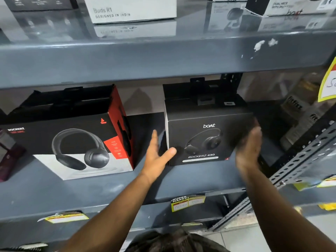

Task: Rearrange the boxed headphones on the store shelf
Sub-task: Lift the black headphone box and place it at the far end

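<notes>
- The grey metal shelf [54, 190] ran across the whole view, and the boxed headphones stood on its deck under the thick front edge of the upper shelf [145, 57].
- The red-and-black headphone box [72, 135] was the larger of the two and sat at the left of the deck, tilted back, its red side panel facing the gap in the middle.
- The black Rockerz 430 box [201, 139] stood upright to the right of that gap, well apart from the red-and-black one, with another dark box [200, 91] behind it.
- Both bare forearms reached up from the bottom of the view toward the black box, one on each side of it.
- The left hand [156, 157] was open, fingers stretched upward into the gap and the thumb lying against the lower left corner of the box front.
- The right hand [249, 148] was open too, palm turned inward at the right edge of the box; it was blurred, so whether it touched the box could not be told.
- A slotted metal upright [298, 160] slanted past the right hand at the end of the shelf.
- A white Buds box [131, 10] rested on the upper shelf, above and to the left.
- A yellow price label [187, 202] hung on the shelf's front lip below the black box.
- A yellow sale tag [329, 82] showed at the far right edge.
</notes>
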Action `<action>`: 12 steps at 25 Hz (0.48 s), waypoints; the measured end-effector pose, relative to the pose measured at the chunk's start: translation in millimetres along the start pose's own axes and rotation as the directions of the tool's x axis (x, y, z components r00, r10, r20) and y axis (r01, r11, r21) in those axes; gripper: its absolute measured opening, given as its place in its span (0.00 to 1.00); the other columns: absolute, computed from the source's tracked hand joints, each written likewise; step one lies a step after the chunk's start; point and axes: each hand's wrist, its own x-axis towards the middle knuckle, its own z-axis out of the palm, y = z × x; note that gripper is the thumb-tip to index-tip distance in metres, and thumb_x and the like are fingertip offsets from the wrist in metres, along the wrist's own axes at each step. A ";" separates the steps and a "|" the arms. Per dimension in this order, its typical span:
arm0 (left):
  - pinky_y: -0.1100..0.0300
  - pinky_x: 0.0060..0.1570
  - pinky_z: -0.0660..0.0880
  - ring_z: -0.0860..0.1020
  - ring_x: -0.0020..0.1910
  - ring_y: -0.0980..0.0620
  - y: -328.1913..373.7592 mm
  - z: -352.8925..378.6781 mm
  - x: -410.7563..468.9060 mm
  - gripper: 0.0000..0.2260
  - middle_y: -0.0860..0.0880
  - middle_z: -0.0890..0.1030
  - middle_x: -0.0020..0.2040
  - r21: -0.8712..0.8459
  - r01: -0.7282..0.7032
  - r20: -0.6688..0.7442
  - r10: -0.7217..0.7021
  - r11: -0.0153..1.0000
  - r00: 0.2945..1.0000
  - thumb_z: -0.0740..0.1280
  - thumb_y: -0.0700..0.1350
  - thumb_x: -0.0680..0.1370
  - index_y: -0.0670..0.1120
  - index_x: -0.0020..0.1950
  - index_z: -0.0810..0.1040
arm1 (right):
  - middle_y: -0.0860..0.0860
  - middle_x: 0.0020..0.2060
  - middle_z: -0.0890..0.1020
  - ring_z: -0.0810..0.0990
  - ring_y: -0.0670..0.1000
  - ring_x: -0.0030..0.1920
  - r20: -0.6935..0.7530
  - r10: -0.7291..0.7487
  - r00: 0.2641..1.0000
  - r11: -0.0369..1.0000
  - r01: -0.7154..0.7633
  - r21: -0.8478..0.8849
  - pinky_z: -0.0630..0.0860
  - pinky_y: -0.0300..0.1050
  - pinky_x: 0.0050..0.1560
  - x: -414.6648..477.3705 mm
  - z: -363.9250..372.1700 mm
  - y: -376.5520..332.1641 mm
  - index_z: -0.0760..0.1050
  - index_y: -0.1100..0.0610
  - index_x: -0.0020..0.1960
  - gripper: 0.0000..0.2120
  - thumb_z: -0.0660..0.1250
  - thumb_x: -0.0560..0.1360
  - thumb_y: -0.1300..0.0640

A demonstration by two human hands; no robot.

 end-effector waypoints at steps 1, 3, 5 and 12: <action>0.48 0.79 0.55 0.58 0.80 0.43 -2.3 -9.0 -19.1 0.45 0.45 0.58 0.80 -0.003 -0.048 -0.041 0.048 0.999 0.998 0.69 0.54 0.69 0.41 0.80 0.53 | 0.62 0.70 0.72 0.72 0.58 0.71 0.012 -0.197 0.980 0.963 0.195 -0.185 0.68 0.54 0.72 -20.8 -5.8 0.3 0.67 0.64 0.72 0.28 0.51 0.83 0.44; 0.50 0.76 0.61 0.65 0.77 0.41 -15.2 -33.2 -75.1 0.30 0.46 0.68 0.76 0.029 -0.183 -0.104 0.185 0.983 0.977 0.68 0.54 0.76 0.47 0.76 0.65 | 0.67 0.67 0.68 0.68 0.58 0.70 0.251 -0.506 0.825 0.747 0.564 -0.350 0.65 0.49 0.72 -66.4 -9.5 5.1 0.66 0.66 0.71 0.31 0.56 0.81 0.41; 0.53 0.71 0.68 0.73 0.70 0.41 -27.9 -67.2 -131.4 0.20 0.49 0.77 0.69 0.105 -0.310 -0.230 0.326 0.945 0.917 0.68 0.55 0.78 0.51 0.68 0.72 | 0.63 0.65 0.70 0.68 0.50 0.70 0.550 -0.534 0.642 0.664 0.721 -0.197 0.65 0.43 0.71 -105.2 7.3 9.0 0.70 0.64 0.67 0.28 0.59 0.80 0.41; 0.47 0.75 0.54 0.56 0.78 0.39 -23.8 -251.1 -94.8 0.46 0.34 0.55 0.80 0.096 -0.098 -0.585 0.136 0.991 0.800 0.60 0.57 0.71 0.34 0.79 0.45 | 0.45 0.76 0.62 0.61 0.45 0.76 0.662 0.220 0.716 0.962 -0.048 -0.268 0.56 0.47 0.78 -148.3 156.0 24.6 0.57 0.50 0.78 0.35 0.55 0.76 0.34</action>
